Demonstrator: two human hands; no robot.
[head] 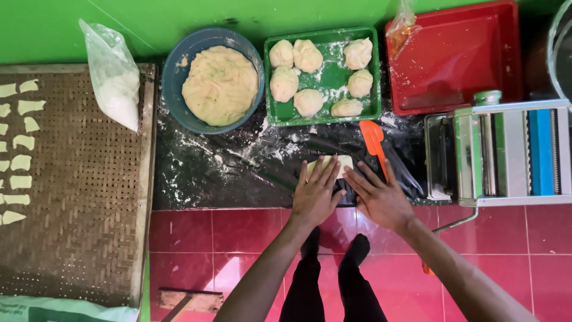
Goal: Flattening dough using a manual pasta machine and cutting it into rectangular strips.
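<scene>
Covering much of the pale yellow dough sheet (331, 164), the left hand (316, 194) and right hand (376, 194) lie flat on it, fingers spread, gripping nothing. Its visible part is a smooth rectangle, long axis running left to right, on the floured black mat (238, 173) beside an orange scraper (373, 140).

Two bare forearms, no sleeves in sight, no watch or rings on the left hand (316, 197) or the right hand (381, 200). Black trousers (333, 286) below, and black socks (357, 247) on both feet.
</scene>
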